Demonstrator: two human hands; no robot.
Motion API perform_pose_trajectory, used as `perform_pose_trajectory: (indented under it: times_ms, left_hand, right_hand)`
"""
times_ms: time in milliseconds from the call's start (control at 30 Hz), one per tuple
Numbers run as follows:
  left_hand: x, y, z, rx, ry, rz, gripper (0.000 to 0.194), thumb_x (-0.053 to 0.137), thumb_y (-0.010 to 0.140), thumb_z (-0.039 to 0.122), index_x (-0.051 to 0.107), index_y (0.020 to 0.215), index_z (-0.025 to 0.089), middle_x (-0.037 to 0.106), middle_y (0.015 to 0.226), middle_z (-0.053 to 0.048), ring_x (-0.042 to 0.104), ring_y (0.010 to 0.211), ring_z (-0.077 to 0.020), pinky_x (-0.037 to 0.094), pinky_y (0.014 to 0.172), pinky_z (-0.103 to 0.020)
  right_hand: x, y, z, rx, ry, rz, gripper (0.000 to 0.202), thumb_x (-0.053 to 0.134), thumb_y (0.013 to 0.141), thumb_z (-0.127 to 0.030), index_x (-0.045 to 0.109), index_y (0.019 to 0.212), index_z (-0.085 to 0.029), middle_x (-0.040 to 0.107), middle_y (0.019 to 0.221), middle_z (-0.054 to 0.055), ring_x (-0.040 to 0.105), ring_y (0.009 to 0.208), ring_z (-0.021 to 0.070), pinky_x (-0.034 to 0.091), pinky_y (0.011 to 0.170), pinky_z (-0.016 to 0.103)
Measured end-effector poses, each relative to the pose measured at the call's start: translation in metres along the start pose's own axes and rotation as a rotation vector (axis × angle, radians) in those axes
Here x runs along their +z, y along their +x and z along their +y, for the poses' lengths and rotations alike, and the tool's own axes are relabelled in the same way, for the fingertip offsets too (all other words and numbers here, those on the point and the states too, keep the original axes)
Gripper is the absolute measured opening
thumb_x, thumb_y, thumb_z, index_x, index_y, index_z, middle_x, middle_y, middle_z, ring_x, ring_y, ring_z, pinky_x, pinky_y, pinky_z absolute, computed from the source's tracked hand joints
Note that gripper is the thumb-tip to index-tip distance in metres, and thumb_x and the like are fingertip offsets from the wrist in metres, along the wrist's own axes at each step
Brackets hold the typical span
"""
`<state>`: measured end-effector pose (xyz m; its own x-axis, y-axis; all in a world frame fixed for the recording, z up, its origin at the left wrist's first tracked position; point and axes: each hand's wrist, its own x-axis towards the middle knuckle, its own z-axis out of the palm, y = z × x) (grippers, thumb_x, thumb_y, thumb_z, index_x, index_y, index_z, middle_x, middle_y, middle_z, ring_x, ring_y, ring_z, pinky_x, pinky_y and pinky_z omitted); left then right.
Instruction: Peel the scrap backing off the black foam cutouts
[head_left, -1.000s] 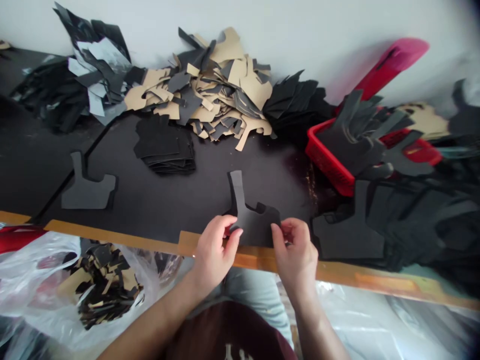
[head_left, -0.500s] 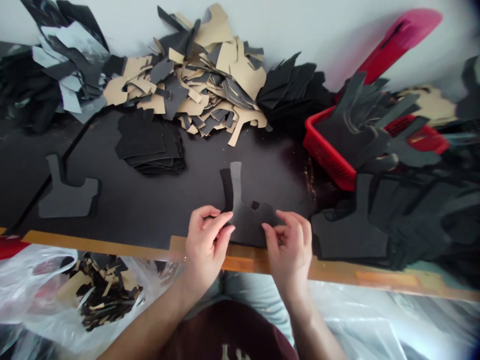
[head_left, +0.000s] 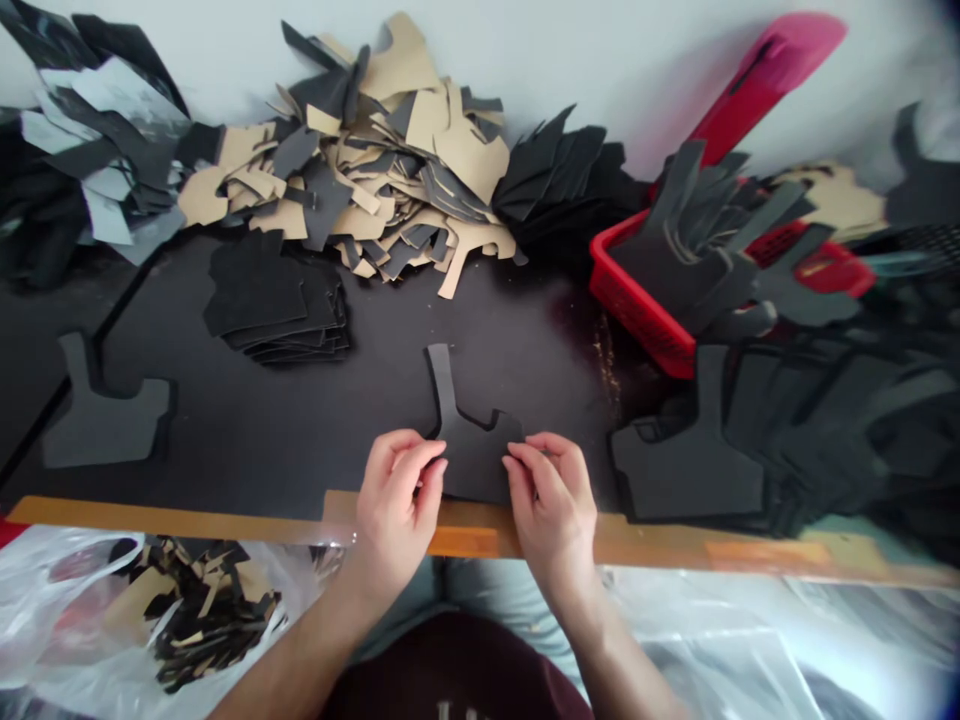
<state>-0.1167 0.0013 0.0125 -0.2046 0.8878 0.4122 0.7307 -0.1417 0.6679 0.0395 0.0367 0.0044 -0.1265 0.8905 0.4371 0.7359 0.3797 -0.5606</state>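
Observation:
A dark grey cut-out piece of sheet material (head_left: 476, 455), with a long narrow arm pointing away from me, lies at the table's front edge. A black edge shows along its left side and notch, so another layer seems to lie beneath. My left hand (head_left: 397, 495) pinches its left edge between thumb and fingers. My right hand (head_left: 551, 495) pinches the right edge the same way. Similar grey cut-outs lie to the left (head_left: 109, 425) and to the right (head_left: 686, 460) of my hands.
A pile of tan and grey scraps (head_left: 420, 150) is heaped by the wall. Nearer lies a stack of black pieces (head_left: 274, 300). At right, a red basket (head_left: 637, 300) holds grey cut-outs, beside more dark pieces (head_left: 832, 430). Below the table edge hangs a plastic bag (head_left: 82, 640) of scraps.
The grey piece has come over the black one, which stuck out further at the left before. My right hand has moved closer to my left. The whole view has shifted slightly.

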Motion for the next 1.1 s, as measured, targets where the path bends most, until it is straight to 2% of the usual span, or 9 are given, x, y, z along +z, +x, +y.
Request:
perform_pose_trajectory:
  times_ms: [700,1100]
  left_hand:
    - [0.003,0.0033,-0.0016,0.003,0.008,-0.023,0.02,0.057,0.083,0.004,0.062,0.099,0.015,0.05,0.098,-0.004,0.052,0.072,-0.0059,0.047,0.064,-0.017]
    - [0.0023,0.0022,-0.0032,-0.013,-0.001,-0.027,0.02,0.058,0.083,0.006,0.062,0.099,0.016,0.05,0.098,-0.005,0.053,0.075,-0.0079,0.047,0.063,-0.018]
  right_hand:
    - [0.0025,0.0035,0.0019,0.059,0.021,-0.024,0.015,0.05,0.089,-0.015,0.064,0.096,-0.016,0.057,0.099,0.009,0.062,0.085,0.0139,0.056,0.071,0.024]
    - [0.0026,0.0049,0.0006,0.06,-0.003,-0.045,0.015,0.05,0.089,-0.015,0.064,0.095,-0.014,0.058,0.096,0.01,0.062,0.084,0.0142,0.055,0.066,0.023]
